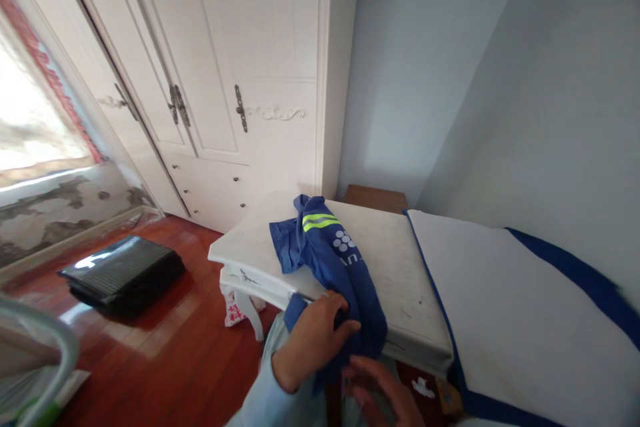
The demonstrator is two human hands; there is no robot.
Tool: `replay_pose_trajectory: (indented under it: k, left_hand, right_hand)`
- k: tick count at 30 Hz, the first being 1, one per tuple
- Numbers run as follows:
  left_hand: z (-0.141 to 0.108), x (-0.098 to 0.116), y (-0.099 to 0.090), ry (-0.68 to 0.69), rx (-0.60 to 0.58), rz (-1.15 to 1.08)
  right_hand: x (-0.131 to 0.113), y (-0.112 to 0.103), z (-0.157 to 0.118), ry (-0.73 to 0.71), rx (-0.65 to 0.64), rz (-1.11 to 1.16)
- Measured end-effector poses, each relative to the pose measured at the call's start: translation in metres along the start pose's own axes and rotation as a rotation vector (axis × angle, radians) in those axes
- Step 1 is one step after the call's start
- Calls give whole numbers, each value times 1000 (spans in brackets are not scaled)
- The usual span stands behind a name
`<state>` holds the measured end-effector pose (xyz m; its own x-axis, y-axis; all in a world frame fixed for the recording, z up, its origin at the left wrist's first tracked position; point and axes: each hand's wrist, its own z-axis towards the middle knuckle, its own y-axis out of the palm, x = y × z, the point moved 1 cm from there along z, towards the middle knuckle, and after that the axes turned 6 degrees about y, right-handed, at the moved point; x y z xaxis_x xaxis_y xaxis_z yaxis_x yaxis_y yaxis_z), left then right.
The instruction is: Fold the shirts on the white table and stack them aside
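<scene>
A blue work jacket [367, 293] with a yellow-green and grey reflective band and white printed lettering drapes over a white table [385, 240], its lower part hanging off the near edge. My left hand [317, 333] is closed on the fabric at that edge, its thumb and fingers curled around a dark fold. Just below and to the right is my right hand [383, 387], slightly blurred, with fingers apart beside the hanging cloth. Whether its fingertips touch the fabric is hard to make out. The far end of the jacket lies bunched on the tabletop.
A white wardrobe [280, 33] stands behind the table. At right lies a white board-like surface with blue edging [515, 293]. A black case [125, 273] rests on the red wooden floor [165, 360]. A pale curved tube [65, 340] is at far left.
</scene>
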<state>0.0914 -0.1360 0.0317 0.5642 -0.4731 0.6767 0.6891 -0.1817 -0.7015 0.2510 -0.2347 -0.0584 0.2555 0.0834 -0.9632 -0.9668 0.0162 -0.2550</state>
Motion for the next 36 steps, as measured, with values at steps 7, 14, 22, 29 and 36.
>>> replay_pose_trajectory:
  k: [7, 14, 22, 29, 36]
  left_hand:
    - [-44, -39, 42, -366, 439, -789]
    - [-51, -69, 63, -486, 653, -885]
    - [-59, -42, 56, -315, 462, -995]
    - [-59, -14, 55, -220, 355, -987]
    - [-62, -21, 64, -419, 532, -1095]
  right_hand:
    - [-24, -17, 23, -6, 155, 101]
    - [-32, 12, 71, -177, 180, -185]
    - [-56, 49, 103, -214, 125, -501]
    - [-78, 37, 98, -106, 92, -457]
    - [-75, 16, 85, 67, 190, 70]
